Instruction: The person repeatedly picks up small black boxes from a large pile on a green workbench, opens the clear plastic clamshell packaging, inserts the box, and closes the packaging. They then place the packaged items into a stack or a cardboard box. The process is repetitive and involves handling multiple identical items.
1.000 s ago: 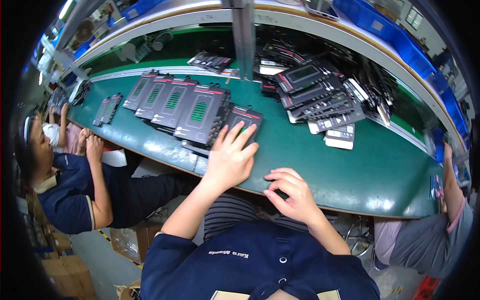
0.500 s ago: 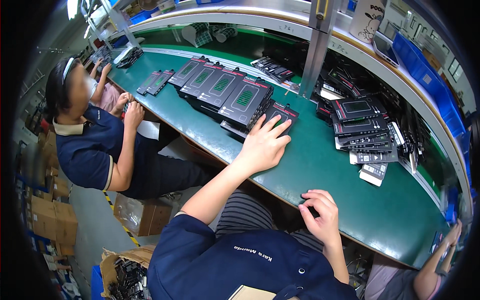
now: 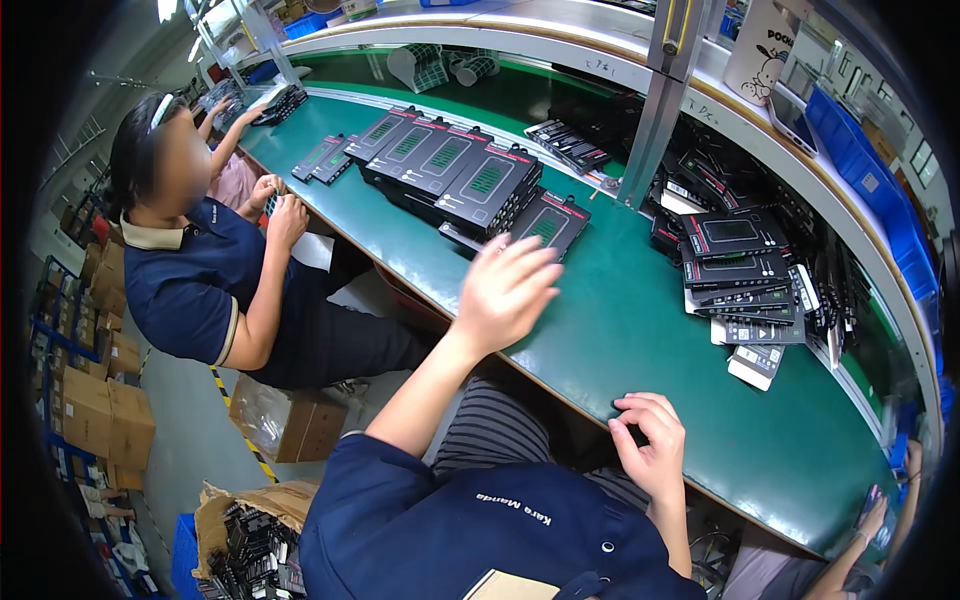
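My left hand [image 3: 508, 292] is in the air just off a flat black box [image 3: 548, 226] with a green battery picture. Its fingers are stretched out and slightly blurred, with nothing in them. That box lies at the right end of several neat stacks of matching black boxes [image 3: 487, 187] on the green table [image 3: 610, 320]. By the table's front edge, my right hand [image 3: 652, 445] is loosely curled. Its thumb stands a little apart from the fingers, and I see nothing held there.
A loose heap of black boxes [image 3: 735, 240] lies to the right, beside a metal post [image 3: 655, 130]. Two smaller packs [image 3: 322, 158] lie left of the stacks. A co-worker [image 3: 205, 260] sits at left. An open carton [image 3: 225, 500] of black pieces stands at lower left.
My left hand has lifted off the end box and drawn back toward me, leaving the box beside the stacks. My right hand stays curled near the table edge. The view has shifted slightly.
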A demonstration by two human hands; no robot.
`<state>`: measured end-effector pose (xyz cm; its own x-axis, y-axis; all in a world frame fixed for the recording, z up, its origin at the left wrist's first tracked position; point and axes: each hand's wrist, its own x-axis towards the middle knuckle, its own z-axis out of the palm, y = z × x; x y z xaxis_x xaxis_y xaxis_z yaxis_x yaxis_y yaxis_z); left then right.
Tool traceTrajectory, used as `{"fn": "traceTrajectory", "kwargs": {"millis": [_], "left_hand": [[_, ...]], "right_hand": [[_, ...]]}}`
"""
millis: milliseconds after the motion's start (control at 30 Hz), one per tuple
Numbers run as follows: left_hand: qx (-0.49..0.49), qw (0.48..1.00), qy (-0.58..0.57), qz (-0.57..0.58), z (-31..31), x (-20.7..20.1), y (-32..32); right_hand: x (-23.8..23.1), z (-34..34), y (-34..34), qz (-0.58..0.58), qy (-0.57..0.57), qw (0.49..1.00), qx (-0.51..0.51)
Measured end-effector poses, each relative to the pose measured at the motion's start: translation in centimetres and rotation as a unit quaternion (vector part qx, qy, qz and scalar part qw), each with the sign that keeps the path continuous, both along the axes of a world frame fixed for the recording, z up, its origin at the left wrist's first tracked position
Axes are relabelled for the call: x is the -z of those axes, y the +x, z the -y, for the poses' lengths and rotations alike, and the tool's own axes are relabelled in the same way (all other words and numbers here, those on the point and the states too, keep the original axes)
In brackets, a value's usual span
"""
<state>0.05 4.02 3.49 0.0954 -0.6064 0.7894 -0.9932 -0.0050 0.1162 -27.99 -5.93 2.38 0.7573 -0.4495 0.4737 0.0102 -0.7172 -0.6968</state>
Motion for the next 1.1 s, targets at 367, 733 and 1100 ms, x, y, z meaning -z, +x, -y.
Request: {"fn": "traceTrajectory", "kwargs": {"millis": [367,733,1100], "left_hand": [[-0.526,0.747,0.326,-0.243,-19.8,22.5,10.3],[-0.441,0.563,0.697,-0.059,-24.7,28.9,18.7],[-0.368,0.688,0.621,-0.075,-24.9,29.8,21.4]], "right_hand": [[-0.5,-0.2,0.8,-0.032,-0.044,0.999,-0.002],[-0.4,-0.5,1.1,-0.067,-0.026,0.996,0.053],[0.1,-0.5,1.4,-0.05,-0.026,0.994,0.091]]}}
